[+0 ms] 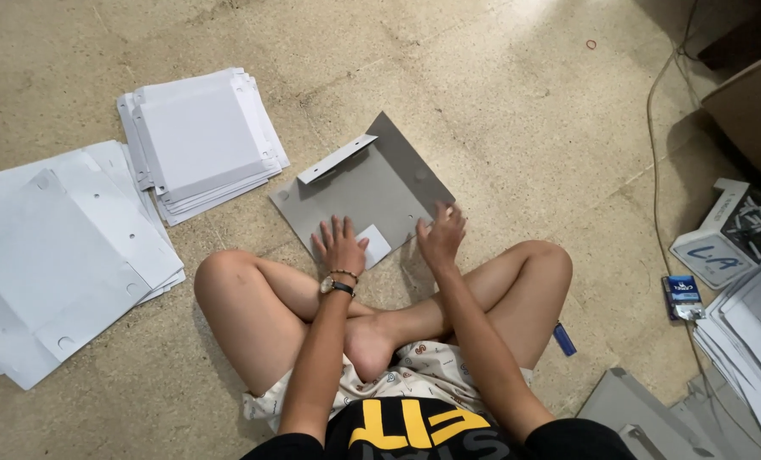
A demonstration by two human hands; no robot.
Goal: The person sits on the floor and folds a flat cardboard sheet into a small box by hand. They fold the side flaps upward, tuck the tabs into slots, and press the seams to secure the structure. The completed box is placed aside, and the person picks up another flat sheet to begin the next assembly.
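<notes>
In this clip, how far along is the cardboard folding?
Looks done: a stack of folded white sheets lies at upper left. In hand: the left hand and right hand press flat on one grey card, its top flap partly raised. Seemingly left: a spread pile of flat punched sheets at far left.

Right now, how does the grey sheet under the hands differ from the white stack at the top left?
The grey sheet is a single piece lying alone; the white stack is many sheets piled together. The grey sheet shows its grey side with one white flap folded over; the white stack shows white sides. The left hand and right hand press on the grey sheet; the white stack is untouched. Both lie flat on the floor.
</notes>
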